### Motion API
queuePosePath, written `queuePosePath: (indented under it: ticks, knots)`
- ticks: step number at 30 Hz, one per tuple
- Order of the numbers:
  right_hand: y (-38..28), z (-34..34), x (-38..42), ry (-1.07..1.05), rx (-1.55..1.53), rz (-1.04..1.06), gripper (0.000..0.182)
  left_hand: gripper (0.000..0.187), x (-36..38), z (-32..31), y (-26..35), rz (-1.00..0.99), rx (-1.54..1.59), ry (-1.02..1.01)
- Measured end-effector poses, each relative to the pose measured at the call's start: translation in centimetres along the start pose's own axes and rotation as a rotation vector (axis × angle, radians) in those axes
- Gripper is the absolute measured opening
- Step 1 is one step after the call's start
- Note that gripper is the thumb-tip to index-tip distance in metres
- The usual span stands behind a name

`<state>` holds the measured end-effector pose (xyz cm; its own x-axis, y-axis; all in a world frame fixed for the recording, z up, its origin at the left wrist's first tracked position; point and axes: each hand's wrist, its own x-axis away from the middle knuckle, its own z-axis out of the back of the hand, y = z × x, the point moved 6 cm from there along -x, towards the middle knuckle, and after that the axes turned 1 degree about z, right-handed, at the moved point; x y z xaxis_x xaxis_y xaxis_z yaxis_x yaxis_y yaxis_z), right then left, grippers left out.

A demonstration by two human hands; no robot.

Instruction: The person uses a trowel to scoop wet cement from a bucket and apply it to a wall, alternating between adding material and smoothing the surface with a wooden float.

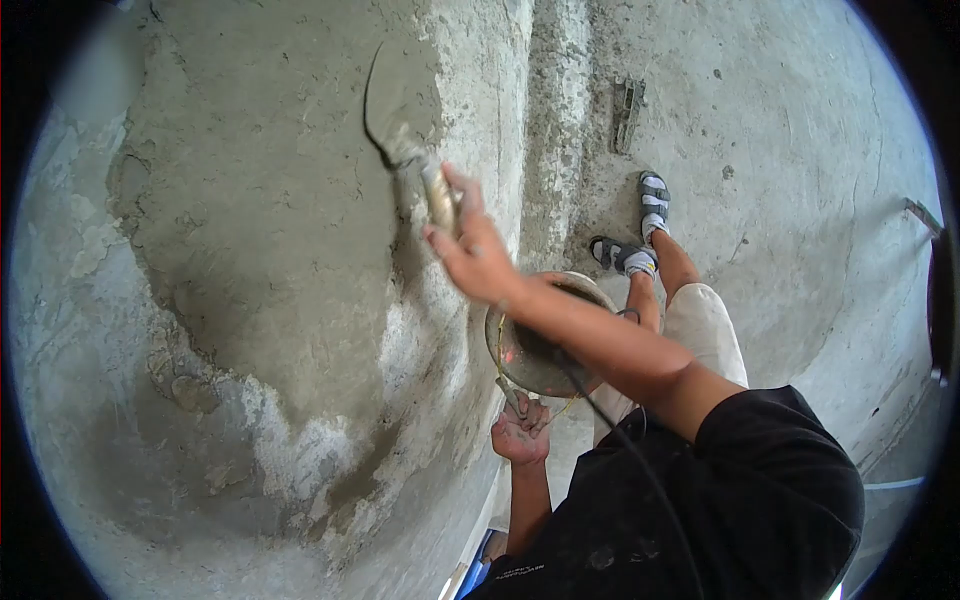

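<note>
My right hand point(470, 245) is wrapped round the handle of a trowel point(438, 195), somewhat blurred. The mortar-coloured blade lies against the wall point(270, 200) and blends into the grey mortar there; a dark curved line marks one edge. Lower down, my left hand point(521, 432) is closed on the grip of a bucket's thin yellowish handle. The round bucket point(494, 345) hangs between the wall and my legs, its rim crusted grey. My right forearm crosses above it and hides part of the opening; its contents look dark and are hard to make out.
Wet-looking mortar covers much of the wall, with whitish rough patches point(290, 440) round it. A narrow slotted piece point(627, 115) lies on the concrete floor point(780, 150) past my sandalled feet point(652, 200). A dark cable point(640, 465) runs down across my shirt. Something blue point(490, 548) shows at the bottom.
</note>
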<state>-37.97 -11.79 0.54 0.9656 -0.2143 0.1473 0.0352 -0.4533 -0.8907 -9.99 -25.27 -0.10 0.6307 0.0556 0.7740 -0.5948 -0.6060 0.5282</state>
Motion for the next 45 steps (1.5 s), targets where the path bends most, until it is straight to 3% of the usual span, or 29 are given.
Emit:
queuePosePath:
  ticks: [2, 4, 6, 9, 13, 16, 18, 21, 23, 24, 26, 30, 32, 37, 38, 40, 41, 42, 43, 45]
  knots:
    - [-1.7, -1.5, 1.8, -0.005, 0.175, 0.150, 0.072, 0.044, -0.2, -0.1, -0.1, -0.002, -0.003, 0.025]
    - [-2.4, -2.4, 4.5, -0.042, 0.178, 0.170, 0.072, 0.042, 0.0, -0.3, 0.2, 0.001, -0.025, 0.091]
    - [-2.4, -2.8, 6.8, -0.209, 0.175, 0.188, 0.071, 0.042, -0.1, -0.7, 0.6, 0.006, -0.014, 0.039]
    - [-2.9, -0.8, 6.6, -0.248, 0.160, 0.147, 0.069, 0.042, -0.2, -0.5, 0.6, 0.012, 0.017, 0.010]
    - [-3.1, 0.8, 1.5, -0.028, 0.217, 0.149, 0.067, 0.043, 0.0, 0.8, 0.3, -0.017, 0.019, 0.021]
    - [2.8, 1.6, 1.0, -0.054, 0.361, 0.124, 0.067, 0.042, 0.5, 1.1, 0.4, -0.019, 0.066, 0.021]
    - [7.0, 4.0, 2.7, -0.074, 0.440, -0.005, 0.069, 0.042, 0.1, 0.6, 0.2, -0.023, 0.119, -0.007]
    - [10.5, 7.4, 4.3, 0.058, 0.418, -0.151, 0.067, 0.043, 0.1, 0.9, 0.5, -0.071, 0.113, 0.051]
    - [9.6, 8.8, 3.0, 0.130, 0.363, -0.277, 0.065, 0.045, 0.7, 0.5, 0.9, -0.042, 0.019, 0.040]
    - [8.9, 8.8, 1.5, 0.132, 0.367, -0.257, 0.065, 0.045, 0.8, 0.4, 1.0, -0.049, 0.022, 0.021]
    - [4.9, 8.1, -2.6, 0.261, 0.430, 0.057, 0.064, 0.045, 0.9, 0.7, 1.2, -0.048, -0.007, 0.043]
    - [-1.2, 4.2, -9.5, 0.101, 0.085, 0.045, 0.063, 0.044, 1.3, 0.8, 0.3, -0.017, 0.057, -0.022]
    - [-2.2, 2.3, -9.0, 0.064, 0.125, 0.113, 0.064, 0.044, 1.1, 0.6, 0.1, -0.029, 0.088, -0.050]
    - [-3.1, 0.4, 1.3, -0.169, 0.419, 0.262, 0.068, 0.042, 2.1, -3.0, 1.3, -0.065, 0.128, -0.057]
    - [-3.3, 1.0, 4.5, -0.295, 0.426, 0.096, 0.067, 0.041, 3.1, -4.3, 2.0, -0.111, 0.111, -0.033]
    - [-4.7, 4.6, 7.8, -0.439, 0.503, 0.182, 0.069, 0.034, 3.6, -4.4, 2.3, -0.144, 0.183, 0.001]
    - [-5.2, 6.2, 10.8, -0.571, 0.548, 0.247, 0.070, 0.032, 2.8, -3.7, 1.8, -0.072, 0.321, -0.321]
    - [-5.8, 8.9, 12.4, -0.615, 0.537, 0.128, 0.070, 0.028, 3.8, -6.8, 3.3, -0.108, 0.355, -0.432]
    - [-5.9, 11.7, 13.0, -0.659, 0.526, 0.004, 0.071, 0.038, 4.7, -7.8, 4.0, -0.139, 0.159, -0.196]
    - [-10.0, 15.8, 14.2, -0.527, 0.202, -0.352, 0.068, 0.042, 5.8, -9.7, 5.0, -0.130, 0.216, -0.232]
